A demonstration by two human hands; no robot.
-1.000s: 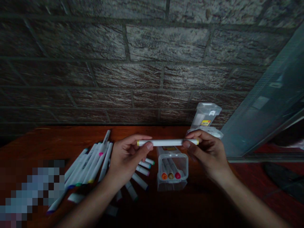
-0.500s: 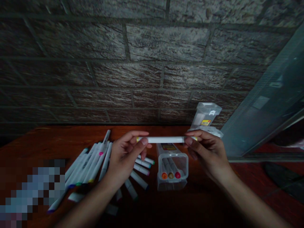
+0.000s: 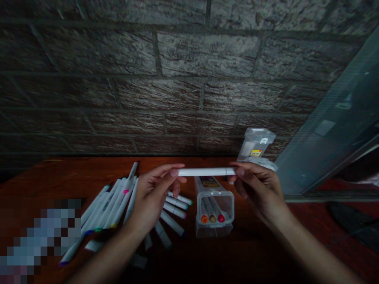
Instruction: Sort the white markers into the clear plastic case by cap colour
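Note:
Between my two hands a white marker (image 3: pixel 204 172) is held level, one end in each. My left hand (image 3: pixel 156 193) pinches its left end between thumb and fingers. The right end is pinched by my right hand (image 3: pixel 257 183); both tips are covered by fingers. Below the marker, a clear plastic case (image 3: pixel 215 227) lies on the table with its open end toward me. Inside it are an orange-ended marker (image 3: pixel 205 219), a tan-ended one (image 3: pixel 212 218) and a red-ended one (image 3: pixel 221 218). Several white markers (image 3: pixel 103 209) lie beside and under my left arm.
A second clear case (image 3: pixel 255 144) with a yellow label stands at the table's back right. The wooden table (image 3: pixel 71 169) meets a dark brick wall (image 3: pixel 183 94). A glass panel (image 3: pixel 322 126) rises on the right. The lower left corner is pixelated.
The yellow ends of the marker showed earlier and are now covered by my fingers. My left hand has shifted slightly left. Both hands keep hold; the case and loose markers stay put.

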